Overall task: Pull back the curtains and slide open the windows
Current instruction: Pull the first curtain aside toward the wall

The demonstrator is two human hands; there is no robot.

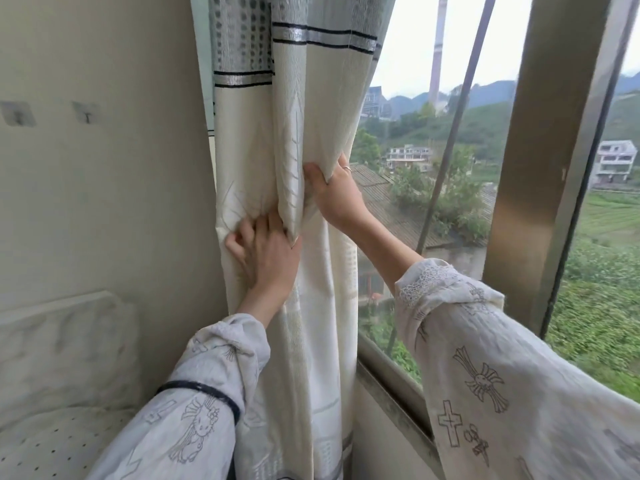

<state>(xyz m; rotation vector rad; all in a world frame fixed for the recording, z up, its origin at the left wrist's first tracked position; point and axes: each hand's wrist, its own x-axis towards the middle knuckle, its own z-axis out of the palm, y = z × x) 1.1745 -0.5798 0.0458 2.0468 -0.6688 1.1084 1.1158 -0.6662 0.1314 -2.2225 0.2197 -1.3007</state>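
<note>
While the cream patterned fabric curtain is gathered leftward, the windows seemingly remain shut.
It is gripped by the left hand and right hand.

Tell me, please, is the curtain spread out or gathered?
Gathered: the curtain hangs bunched in folds by the wall, both hands gripping it, leaving the window uncovered.

The single head-worn camera is looking forward and slightly down from close behind the person's outstretched arms, facing the room corner where the wall is meeting the window frame. It is sitting near the gathered curtain, its wide lens bending the edges.
</note>
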